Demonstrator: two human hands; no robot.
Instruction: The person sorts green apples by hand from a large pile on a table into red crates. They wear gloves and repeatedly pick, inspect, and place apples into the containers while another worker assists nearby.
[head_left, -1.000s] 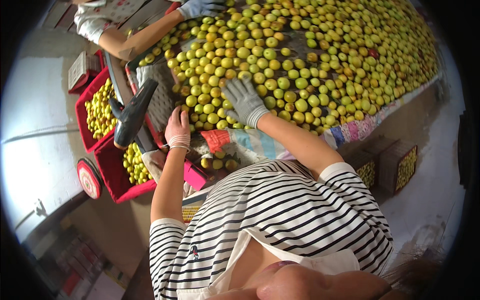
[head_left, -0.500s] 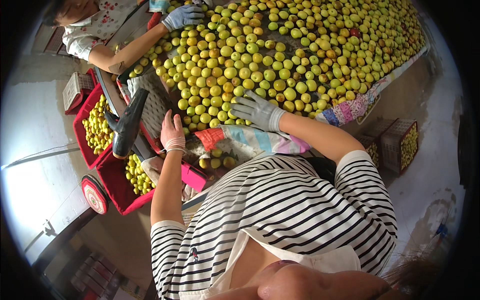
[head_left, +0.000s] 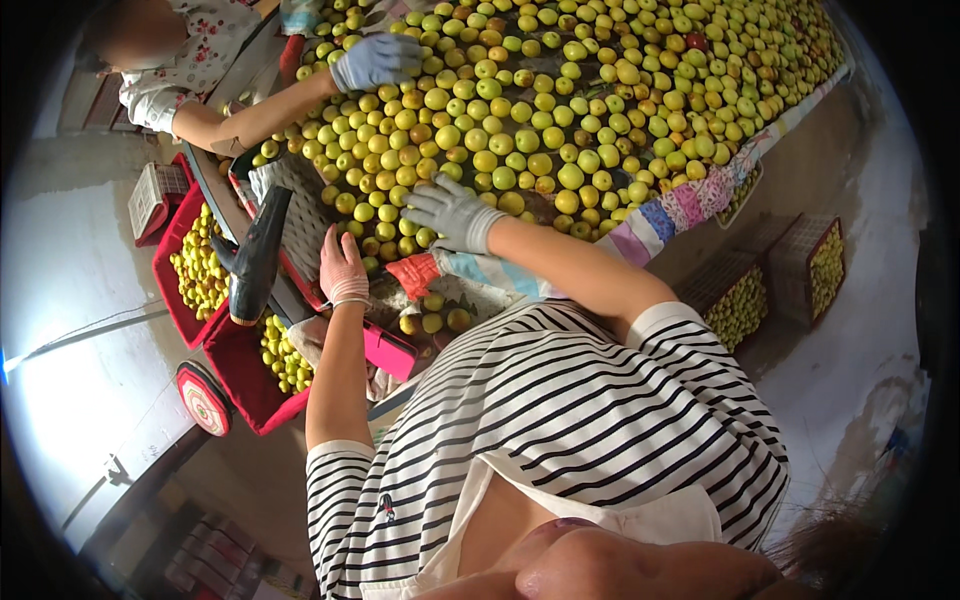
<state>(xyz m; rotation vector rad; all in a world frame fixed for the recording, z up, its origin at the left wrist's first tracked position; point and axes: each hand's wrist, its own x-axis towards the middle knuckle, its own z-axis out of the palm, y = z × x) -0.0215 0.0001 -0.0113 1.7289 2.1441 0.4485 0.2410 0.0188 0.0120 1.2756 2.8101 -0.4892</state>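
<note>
A broad sloping table is covered with small round yellow-green fruits [head_left: 497, 143], some with brown patches, which look like jujubes. Over the near fruits lies my right hand [head_left: 455, 212] in a pale grey glove, fingers spread and touching several of them. My left hand [head_left: 343, 266], in a pinkish glove with a band at the wrist, rests at the near left edge with its fingers stretched out. It is beside a grey perforated lining [head_left: 308, 225] and the nearest fruits. Nothing shows gripped in either hand.
A co-worker's gloved hand [head_left: 377, 62] reaches over the far left fruits. Red-lined bins [head_left: 225, 375] of fruit stand at left, behind a black pipe-like piece [head_left: 259, 255]. A pink phone case [head_left: 388, 351] lies near my left forearm. Patchwork cloth [head_left: 662, 226] edges the table; fruit crates [head_left: 800, 262] stand at right.
My right hand has swept left across the fruits, closer to my left hand, and fruits near it have shifted left. My left hand has hardly moved. The co-worker's hand has moved slightly right.
</note>
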